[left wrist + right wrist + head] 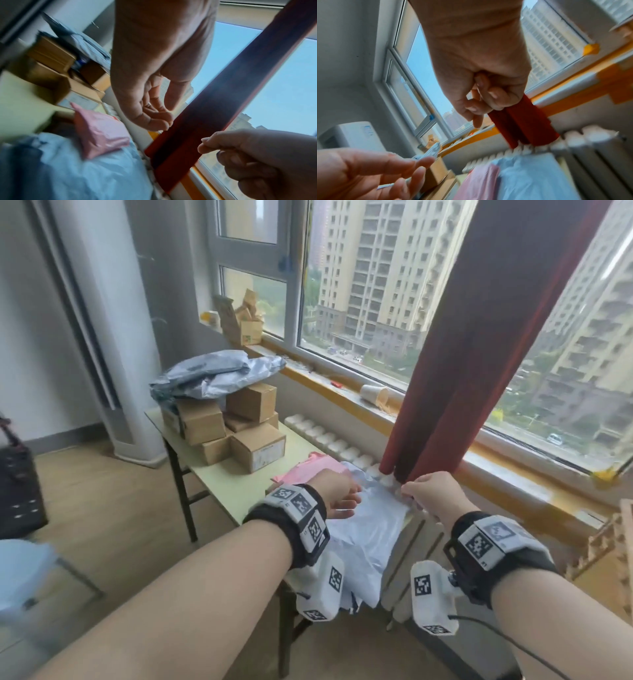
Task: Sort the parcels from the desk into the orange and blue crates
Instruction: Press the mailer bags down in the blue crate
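Bright daylight from the window [376, 285]; blurred wrist views, bowed wide-angle edges.

Bare forearms, no sleeves. Left wrist [291, 525]: wide black strap, white block on top with three square black-and-white fiducial tags. White camera housing [322, 587] hangs under that wrist, one tag on its side, another on its near end. Right wrist [493, 546]: same black strap, white block with two tags, the far one washed out and greyish. Second white housing [433, 597] under the right wrist, tag on the side, tag on the near end, dark bracket joining it to the strap. Thin black cable [507, 642] runs from the right housing toward the near right corner. Fingernails short, unpainted in the wrist views.
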A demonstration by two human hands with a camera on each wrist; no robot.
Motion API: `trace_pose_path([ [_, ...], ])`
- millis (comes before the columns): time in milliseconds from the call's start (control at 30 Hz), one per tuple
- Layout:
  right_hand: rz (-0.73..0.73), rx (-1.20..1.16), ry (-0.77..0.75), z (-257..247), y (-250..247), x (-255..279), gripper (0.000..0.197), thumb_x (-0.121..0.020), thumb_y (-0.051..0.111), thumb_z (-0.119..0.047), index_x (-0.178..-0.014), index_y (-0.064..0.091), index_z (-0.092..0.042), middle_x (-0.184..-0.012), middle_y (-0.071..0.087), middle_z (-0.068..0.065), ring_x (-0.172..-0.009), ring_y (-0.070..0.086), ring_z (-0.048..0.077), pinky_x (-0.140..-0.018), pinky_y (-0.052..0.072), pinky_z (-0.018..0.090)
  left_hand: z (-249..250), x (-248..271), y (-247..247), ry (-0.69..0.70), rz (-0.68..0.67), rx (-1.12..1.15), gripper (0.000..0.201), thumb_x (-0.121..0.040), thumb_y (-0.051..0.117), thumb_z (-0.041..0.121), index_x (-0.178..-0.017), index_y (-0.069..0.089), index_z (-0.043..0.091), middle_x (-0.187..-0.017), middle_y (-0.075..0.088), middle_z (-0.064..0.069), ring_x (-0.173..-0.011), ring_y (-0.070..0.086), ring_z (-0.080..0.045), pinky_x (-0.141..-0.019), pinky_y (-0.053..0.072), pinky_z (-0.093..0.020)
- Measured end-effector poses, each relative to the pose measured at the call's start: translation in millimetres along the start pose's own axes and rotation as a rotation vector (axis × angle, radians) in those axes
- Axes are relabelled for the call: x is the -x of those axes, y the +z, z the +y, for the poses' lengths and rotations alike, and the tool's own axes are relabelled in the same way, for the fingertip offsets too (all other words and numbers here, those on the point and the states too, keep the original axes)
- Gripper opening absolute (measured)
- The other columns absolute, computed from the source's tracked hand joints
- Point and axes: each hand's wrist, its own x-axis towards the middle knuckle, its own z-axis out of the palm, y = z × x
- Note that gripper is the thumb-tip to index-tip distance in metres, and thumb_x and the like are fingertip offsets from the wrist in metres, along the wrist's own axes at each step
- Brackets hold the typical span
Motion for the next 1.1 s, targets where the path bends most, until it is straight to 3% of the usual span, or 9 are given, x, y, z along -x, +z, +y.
trace_pose_path([
  [200,-0.095,-0.018,-0.037,-51.9,68.7,5.9,0.018,-0.085,0.061,-0.011,-0.076,0.073,-0.002,-0.055,0.059,0.003,-0.046,0.041,0.017,-0.042,0.031,0.022,-17.2,5.0,-85.8,0.025,0.169,0.060,0.018,-0.097,0.046,0.004,-0.104,0.062,0.002,-0.073,0.058,-0.008,-0.053,0.053,-0.013,-0.053,0.050,-0.024],
  [433,-0.166,-0.090,-0.092,-100.7,120.2,-3.8,0.015,-0.090,0.057,-0.006,-0.087,0.071,-0.001,-0.066,0.064,0.006,-0.049,0.044,0.015,-0.044,0.034,0.022,-26.8,3.1,-156.4,0.019,0.292,0.126,0.022,-0.097,0.042,0.006,-0.087,0.061,0.010,-0.074,0.056,-0.005,-0.062,0.050,-0.013,-0.062,0.046,-0.025],
  [667,-0.220,-0.137,-0.143,-150.0,164.2,-32.1,0.018,-0.093,0.056,-0.009,-0.082,0.069,-0.004,-0.069,0.065,0.007,-0.055,0.047,0.016,-0.048,0.037,0.024,-16.9,-22.0,-207.3,0.022,0.393,0.119,0.017,-0.096,0.046,0.006,-0.096,0.063,0.008,-0.086,0.059,-0.009,-0.070,0.053,-0.015,-0.063,0.047,-0.027],
  [900,-0.236,-0.160,-0.164,-205.6,194.7,-84.3,0.016,-0.091,0.057,-0.009,-0.085,0.070,-0.002,-0.067,0.064,0.007,-0.054,0.046,0.016,-0.048,0.037,0.024,26.5,-69.8,-250.7,0.048,0.400,0.107,0.018,-0.094,0.045,0.000,-0.092,0.061,0.008,-0.077,0.057,-0.006,-0.061,0.050,-0.013,-0.061,0.044,-0.025],
  [1100,-0.254,-0.170,-0.181,-252.9,213.1,-136.4,0.017,-0.090,0.057,-0.009,-0.089,0.071,0.000,-0.066,0.064,0.006,-0.054,0.045,0.015,-0.049,0.038,0.023,66.5,-119.7,-286.2,0.062,0.414,0.107,0.019,-0.093,0.047,-0.001,-0.095,0.062,0.009,-0.077,0.057,-0.005,-0.065,0.051,-0.013,-0.063,0.046,-0.023],
])
